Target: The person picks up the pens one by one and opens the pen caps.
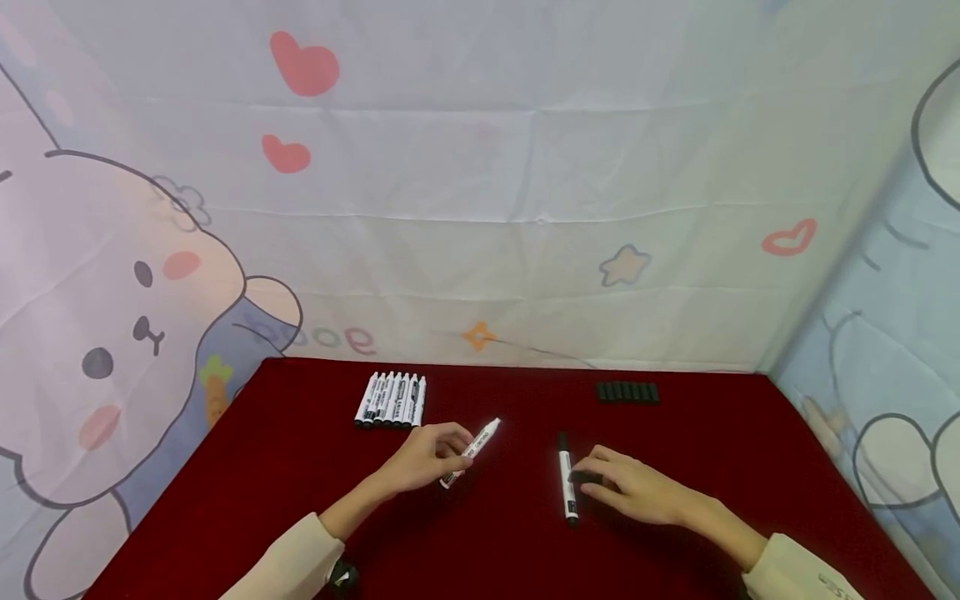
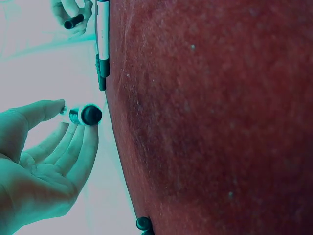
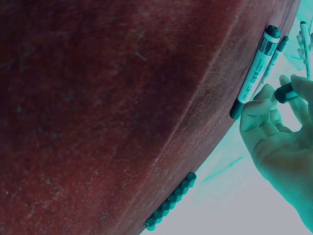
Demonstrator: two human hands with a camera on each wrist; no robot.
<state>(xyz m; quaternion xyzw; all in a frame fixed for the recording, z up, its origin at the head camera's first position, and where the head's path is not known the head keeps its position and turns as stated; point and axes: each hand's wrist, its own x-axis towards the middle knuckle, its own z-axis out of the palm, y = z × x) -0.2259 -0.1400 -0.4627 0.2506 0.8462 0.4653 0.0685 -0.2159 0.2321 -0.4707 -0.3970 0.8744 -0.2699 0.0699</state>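
My left hand (image 1: 427, 458) pinches a white whiteboard marker (image 1: 482, 440) between thumb and fingers; its bare white tip points up and away. The black end of this marker (image 2: 91, 115) faces the camera in the left wrist view. A small black marker cap (image 1: 585, 477) is held by the thumb and fingers of my right hand (image 1: 641, 492). Beside those fingertips another marker (image 1: 567, 487), with its black cap on, lies lengthwise on the red cloth. The lettering along this capped marker (image 3: 255, 71) shows in the right wrist view.
Several uncapped white markers (image 1: 390, 400) lie side by side at the back left of the red-covered table (image 1: 495, 533). At the back right is a row of several black caps (image 1: 627, 392). A patterned cloth backdrop (image 1: 525, 183) rises behind the table.
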